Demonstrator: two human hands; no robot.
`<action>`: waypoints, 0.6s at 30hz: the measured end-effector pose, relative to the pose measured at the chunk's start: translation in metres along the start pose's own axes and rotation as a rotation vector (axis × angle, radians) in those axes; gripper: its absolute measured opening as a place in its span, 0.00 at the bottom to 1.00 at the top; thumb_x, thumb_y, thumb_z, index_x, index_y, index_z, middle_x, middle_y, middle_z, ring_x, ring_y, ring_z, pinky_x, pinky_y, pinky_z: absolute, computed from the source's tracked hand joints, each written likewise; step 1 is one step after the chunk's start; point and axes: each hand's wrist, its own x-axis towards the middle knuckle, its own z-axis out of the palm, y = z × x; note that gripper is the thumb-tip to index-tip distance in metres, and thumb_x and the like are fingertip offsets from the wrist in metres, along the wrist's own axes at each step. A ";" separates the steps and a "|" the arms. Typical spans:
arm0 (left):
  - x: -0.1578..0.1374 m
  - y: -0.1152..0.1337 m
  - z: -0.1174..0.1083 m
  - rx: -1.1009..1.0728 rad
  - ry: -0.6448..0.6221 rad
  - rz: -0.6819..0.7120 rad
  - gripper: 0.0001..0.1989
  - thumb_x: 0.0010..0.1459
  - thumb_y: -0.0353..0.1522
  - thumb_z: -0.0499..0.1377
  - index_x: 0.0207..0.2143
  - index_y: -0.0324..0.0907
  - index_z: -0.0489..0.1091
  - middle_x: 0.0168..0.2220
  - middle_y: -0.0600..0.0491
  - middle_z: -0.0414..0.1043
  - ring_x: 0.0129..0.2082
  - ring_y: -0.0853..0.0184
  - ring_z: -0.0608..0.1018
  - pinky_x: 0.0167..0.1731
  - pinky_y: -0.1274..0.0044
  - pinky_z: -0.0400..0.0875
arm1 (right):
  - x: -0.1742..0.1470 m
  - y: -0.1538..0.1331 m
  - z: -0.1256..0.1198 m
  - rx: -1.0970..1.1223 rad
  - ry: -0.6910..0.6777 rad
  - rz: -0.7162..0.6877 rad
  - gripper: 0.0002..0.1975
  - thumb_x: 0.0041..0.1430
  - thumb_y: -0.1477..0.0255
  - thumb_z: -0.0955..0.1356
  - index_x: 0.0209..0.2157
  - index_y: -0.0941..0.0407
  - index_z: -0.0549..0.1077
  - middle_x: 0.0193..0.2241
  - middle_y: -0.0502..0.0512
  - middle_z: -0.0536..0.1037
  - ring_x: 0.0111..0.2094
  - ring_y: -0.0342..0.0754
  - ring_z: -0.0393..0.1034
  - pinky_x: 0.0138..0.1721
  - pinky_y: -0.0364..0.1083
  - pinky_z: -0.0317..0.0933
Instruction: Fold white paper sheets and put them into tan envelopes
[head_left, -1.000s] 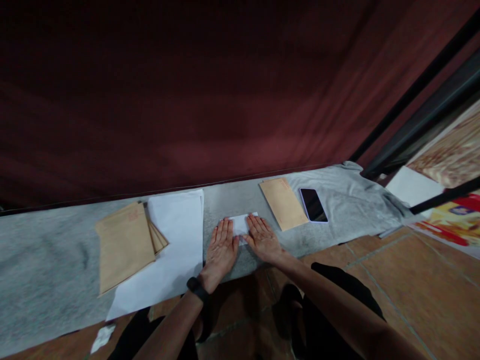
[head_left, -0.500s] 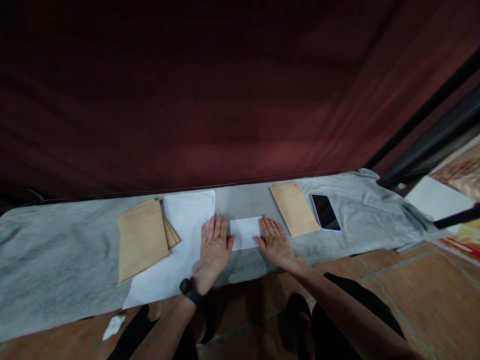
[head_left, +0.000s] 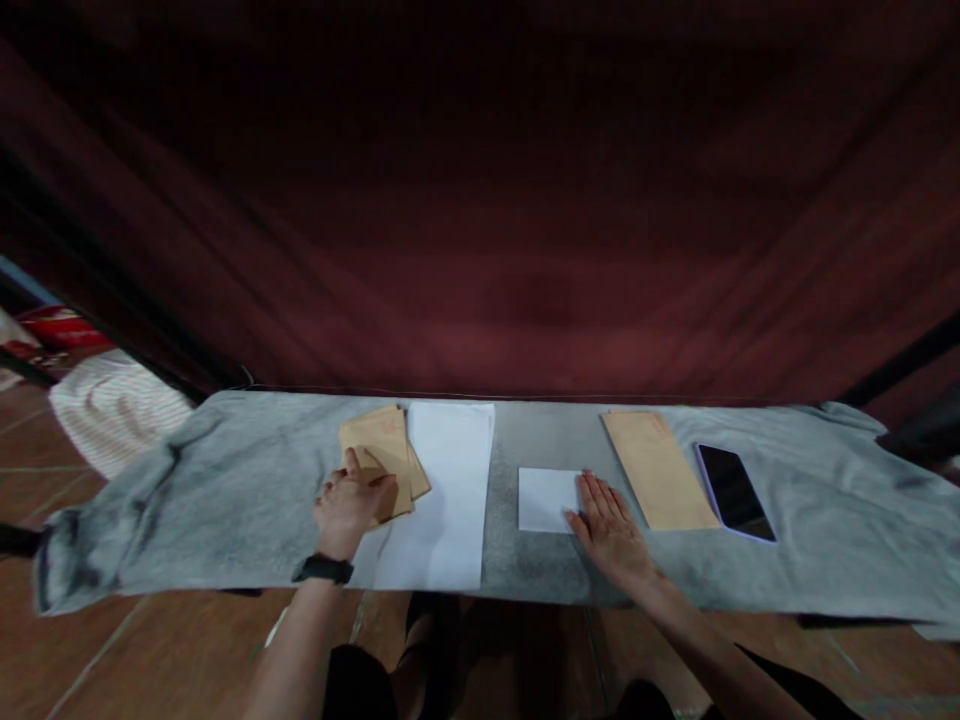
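Head view: envelope stack (head_left: 382,455) under left hand (head_left: 351,502).

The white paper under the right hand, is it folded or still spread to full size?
Folded. The white paper is a small rectangle, far smaller than the white sheets beside it. The right hand lies flat on its edge.

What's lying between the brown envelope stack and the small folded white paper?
In the head view, the stack of white sheets lies between the brown envelope stack and the folded white paper, then bare grey cloth.
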 end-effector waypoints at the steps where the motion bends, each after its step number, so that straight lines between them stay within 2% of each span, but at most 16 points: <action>1: -0.003 0.000 -0.002 0.017 0.035 0.004 0.46 0.57 0.48 0.58 0.69 0.31 0.49 0.54 0.25 0.69 0.55 0.36 0.73 0.49 0.54 0.67 | 0.000 0.000 0.001 0.001 0.010 -0.004 0.35 0.72 0.58 0.57 0.72 0.61 0.45 0.68 0.65 0.60 0.66 0.57 0.60 0.65 0.56 0.52; 4: -0.005 0.001 -0.012 -0.071 0.125 -0.037 0.44 0.53 0.44 0.63 0.67 0.32 0.54 0.52 0.28 0.71 0.55 0.37 0.72 0.50 0.56 0.65 | 0.000 0.001 0.003 0.003 0.033 -0.013 0.35 0.73 0.58 0.57 0.72 0.61 0.44 0.67 0.66 0.61 0.65 0.58 0.60 0.64 0.56 0.53; 7: 0.004 0.003 -0.022 -0.602 0.195 -0.163 0.35 0.45 0.36 0.67 0.57 0.38 0.66 0.42 0.40 0.76 0.49 0.44 0.76 0.44 0.63 0.69 | -0.001 0.001 0.005 0.007 0.043 -0.022 0.34 0.73 0.58 0.56 0.72 0.61 0.46 0.67 0.66 0.62 0.65 0.58 0.60 0.64 0.57 0.53; 9: 0.012 0.007 -0.027 -0.960 0.179 -0.224 0.24 0.43 0.33 0.67 0.46 0.40 0.71 0.32 0.50 0.76 0.38 0.54 0.79 0.35 0.71 0.70 | -0.001 0.001 0.006 0.019 0.035 -0.014 0.33 0.72 0.58 0.57 0.71 0.60 0.49 0.66 0.66 0.62 0.65 0.58 0.60 0.64 0.58 0.52; 12: 0.018 0.020 -0.027 -1.168 0.108 -0.201 0.11 0.47 0.34 0.65 0.35 0.41 0.71 0.26 0.56 0.74 0.25 0.66 0.76 0.27 0.76 0.70 | 0.002 0.000 0.005 0.080 -0.007 0.031 0.32 0.71 0.59 0.58 0.70 0.60 0.55 0.66 0.66 0.63 0.66 0.60 0.59 0.65 0.61 0.51; 15: 0.007 0.050 -0.019 -1.515 0.011 -0.197 0.07 0.50 0.29 0.64 0.34 0.41 0.72 0.32 0.54 0.78 0.28 0.69 0.79 0.31 0.78 0.74 | 0.013 -0.005 -0.005 0.240 -0.083 0.142 0.29 0.69 0.59 0.60 0.66 0.60 0.63 0.66 0.65 0.63 0.68 0.63 0.55 0.67 0.63 0.47; 16: 0.000 0.062 -0.015 -1.674 -0.061 -0.217 0.08 0.50 0.26 0.64 0.34 0.40 0.73 0.33 0.53 0.79 0.30 0.70 0.80 0.33 0.79 0.75 | 0.018 -0.007 -0.011 0.329 -0.112 0.191 0.29 0.69 0.60 0.61 0.65 0.59 0.65 0.66 0.65 0.63 0.69 0.63 0.54 0.68 0.64 0.46; 18: -0.016 0.090 -0.005 -1.818 -0.293 -0.243 0.09 0.50 0.22 0.64 0.35 0.40 0.73 0.36 0.51 0.80 0.32 0.69 0.81 0.33 0.79 0.76 | 0.030 -0.014 -0.024 0.595 -0.175 0.304 0.29 0.68 0.58 0.63 0.64 0.57 0.66 0.67 0.63 0.62 0.70 0.62 0.51 0.69 0.63 0.44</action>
